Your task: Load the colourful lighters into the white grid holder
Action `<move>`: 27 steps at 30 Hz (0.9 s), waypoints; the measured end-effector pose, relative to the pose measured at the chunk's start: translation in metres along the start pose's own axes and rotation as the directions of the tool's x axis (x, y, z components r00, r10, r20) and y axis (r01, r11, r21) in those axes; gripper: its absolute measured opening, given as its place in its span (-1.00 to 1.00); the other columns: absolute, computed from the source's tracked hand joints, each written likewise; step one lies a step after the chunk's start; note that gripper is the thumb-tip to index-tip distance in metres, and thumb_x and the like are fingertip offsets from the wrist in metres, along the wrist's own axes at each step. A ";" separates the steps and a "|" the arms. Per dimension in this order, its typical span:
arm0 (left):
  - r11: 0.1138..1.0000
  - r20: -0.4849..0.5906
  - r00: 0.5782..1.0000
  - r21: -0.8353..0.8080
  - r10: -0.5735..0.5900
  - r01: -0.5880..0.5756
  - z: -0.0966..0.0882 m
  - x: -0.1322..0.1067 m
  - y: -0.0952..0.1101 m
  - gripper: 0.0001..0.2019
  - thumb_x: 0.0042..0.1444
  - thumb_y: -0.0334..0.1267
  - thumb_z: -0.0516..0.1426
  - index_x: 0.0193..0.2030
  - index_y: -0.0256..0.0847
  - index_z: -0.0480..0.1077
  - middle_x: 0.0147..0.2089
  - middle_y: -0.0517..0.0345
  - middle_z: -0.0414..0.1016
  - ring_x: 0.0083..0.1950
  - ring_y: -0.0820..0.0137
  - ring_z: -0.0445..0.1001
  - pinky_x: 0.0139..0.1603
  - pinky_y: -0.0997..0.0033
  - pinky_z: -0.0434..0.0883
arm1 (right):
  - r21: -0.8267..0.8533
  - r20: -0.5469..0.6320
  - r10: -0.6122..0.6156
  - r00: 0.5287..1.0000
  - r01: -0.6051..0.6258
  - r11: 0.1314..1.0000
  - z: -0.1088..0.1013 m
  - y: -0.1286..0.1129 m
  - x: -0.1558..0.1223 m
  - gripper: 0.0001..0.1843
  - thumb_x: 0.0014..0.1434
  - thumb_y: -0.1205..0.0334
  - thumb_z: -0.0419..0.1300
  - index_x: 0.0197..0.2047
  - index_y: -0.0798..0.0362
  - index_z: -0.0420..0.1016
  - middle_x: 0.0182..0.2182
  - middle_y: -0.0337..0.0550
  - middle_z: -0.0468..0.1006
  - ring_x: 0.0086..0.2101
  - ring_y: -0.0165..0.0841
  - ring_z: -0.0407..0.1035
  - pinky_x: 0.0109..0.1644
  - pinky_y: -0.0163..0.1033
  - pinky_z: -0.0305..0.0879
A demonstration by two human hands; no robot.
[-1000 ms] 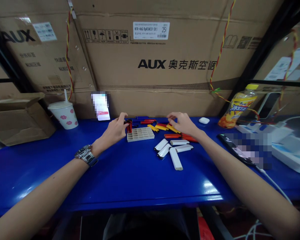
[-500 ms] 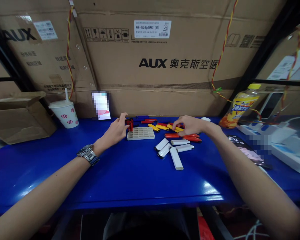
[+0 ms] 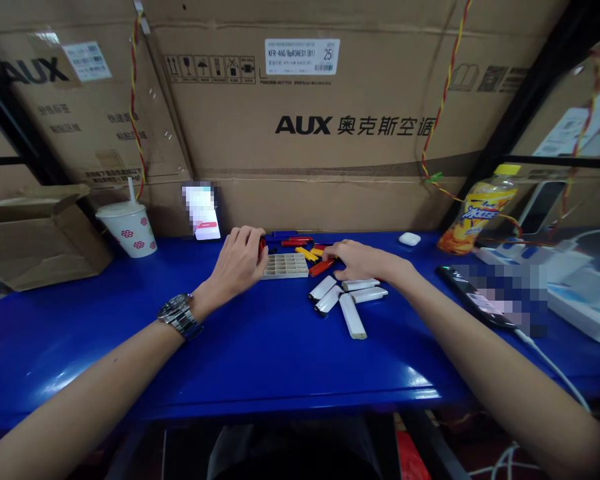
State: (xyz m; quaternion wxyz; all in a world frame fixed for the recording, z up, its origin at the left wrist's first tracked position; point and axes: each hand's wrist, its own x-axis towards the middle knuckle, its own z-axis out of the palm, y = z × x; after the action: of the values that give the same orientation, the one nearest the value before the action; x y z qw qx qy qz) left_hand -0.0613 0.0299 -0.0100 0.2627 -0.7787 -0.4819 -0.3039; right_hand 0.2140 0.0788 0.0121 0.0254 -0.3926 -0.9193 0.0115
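Head view finds your left hand (image 3: 237, 263) near the far edge of the blue counter (image 3: 260, 360), fingers curled down over a small red piece (image 3: 261, 245) at the left end of a pale grid tray (image 3: 286, 265). Your fingers hide most of that piece, so you can't tell from here whether they have a firm hold on it. Your right hand (image 3: 360, 261) is open and low, its fingers stretched toward the tray's right end with nothing visibly in them. Your fingertips (image 3: 329, 254) are just beside a red stick (image 3: 321, 267), which lies at a slant between that hand and the tray. Beyond the tray, along the far edge, lie more red sticks (image 3: 297, 241), yellow sticks (image 3: 306, 253) and a blue stick (image 3: 283, 234). Five white oblong pieces (image 3: 353, 316) sit in a loose fan nearer you, below your right hand. The colours seem sorted into rough groups, and the tray sits between your hands, where either can reach it. A steel wristwatch (image 3: 180, 316) circles your left wrist. Toward the counter's right end stand a yellow-labelled plastic bottle (image 3: 477, 210) and a small white case (image 3: 409, 239), with a phone (image 3: 467, 300) lying flat and partly blurred out. Toward the left end stand a paper cup with a straw (image 3: 127, 230) and an open cardboard box (image 3: 40, 240), and AUX cartons (image 3: 300, 153) rise behind everything.
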 end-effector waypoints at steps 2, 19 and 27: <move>0.999 -0.003 0.999 0.015 -0.049 0.049 0.002 0.000 -0.001 -0.75 0.20 -0.36 -0.04 -0.03 -0.39 0.30 -0.12 -0.17 0.37 -0.07 0.16 0.30 -0.07 0.14 0.36 | -0.020 -0.005 -0.002 1.000 0.002 1.000 0.004 0.002 0.002 -0.61 0.01 0.35 0.14 -0.04 0.11 0.45 -0.16 0.05 0.50 -0.15 -0.15 0.32 -0.12 -0.09 0.23; 0.997 -0.113 0.993 -0.056 0.039 -0.046 0.006 -0.002 -0.006 -0.75 0.05 -0.54 0.00 -0.14 -0.39 0.37 -0.13 -0.16 0.34 -0.06 0.17 0.32 -0.07 0.11 0.41 | 0.182 -0.123 -0.061 0.991 0.083 0.980 -0.009 0.005 -0.003 -0.84 -0.08 0.44 0.16 -0.36 0.06 0.37 -0.55 -0.27 0.39 -0.53 -0.45 0.20 -0.42 -0.29 0.07; 0.921 -0.022 0.973 -0.320 0.229 -0.224 -0.001 -0.002 0.043 -0.65 0.28 -0.15 0.01 0.09 -0.35 0.23 -0.01 -0.18 0.41 0.02 0.17 0.40 0.02 0.09 0.42 | 0.574 -0.314 -0.049 0.948 0.231 0.786 -0.009 -0.019 0.000 -0.75 -0.05 0.19 0.30 -0.26 0.10 0.49 -0.54 -0.29 0.39 -0.50 -0.45 0.26 -0.41 -0.30 0.20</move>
State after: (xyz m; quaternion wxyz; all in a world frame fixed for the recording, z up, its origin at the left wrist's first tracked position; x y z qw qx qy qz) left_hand -0.0233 0.0105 -0.0160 0.1624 -0.8639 -0.3348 -0.3396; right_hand 0.2012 0.0658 0.0220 0.2808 -0.2912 -0.8809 0.2459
